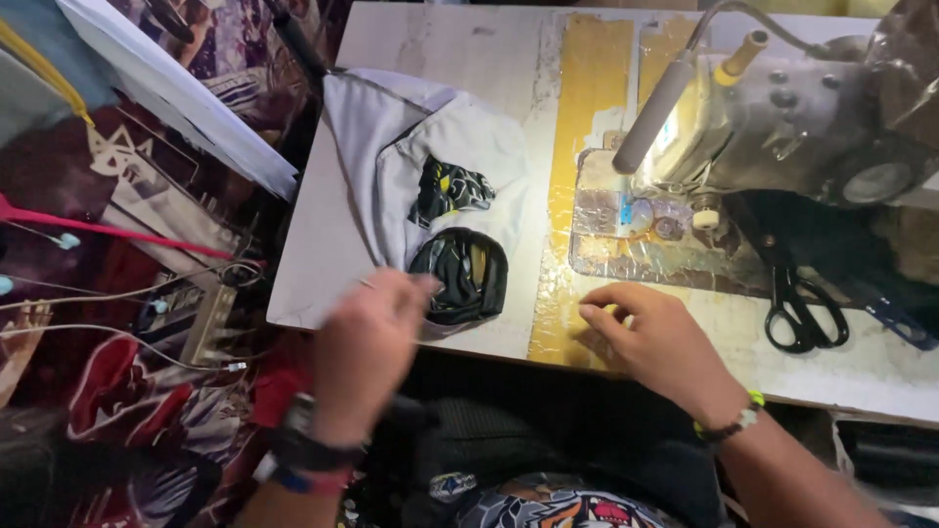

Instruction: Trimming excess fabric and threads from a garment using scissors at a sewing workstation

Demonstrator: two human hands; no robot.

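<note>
While L hand (367, 337) blurs at white fabric (430, 147) w/ black pieces (462, 274), fingers' state unclear, R hand (650, 337) rests on tabletop (469, 49), fingers curled, holding nothing, near scissors (797, 308).

Dim scene; left hand (367, 337) motion-blurred; table (469, 49) brighter.

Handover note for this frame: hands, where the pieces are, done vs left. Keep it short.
Left hand: blurred, at the near edge of the white fabric, beside the black patterned piece; grip unclear.
Right hand: flat on the table near the yellow strip, holding nothing visible.
Second patterned piece lies on the white fabric. Sewing machine at right, black scissors in front of it.
Done: pieces laid on the fabric. Left: nothing is under the needle yet.
</note>
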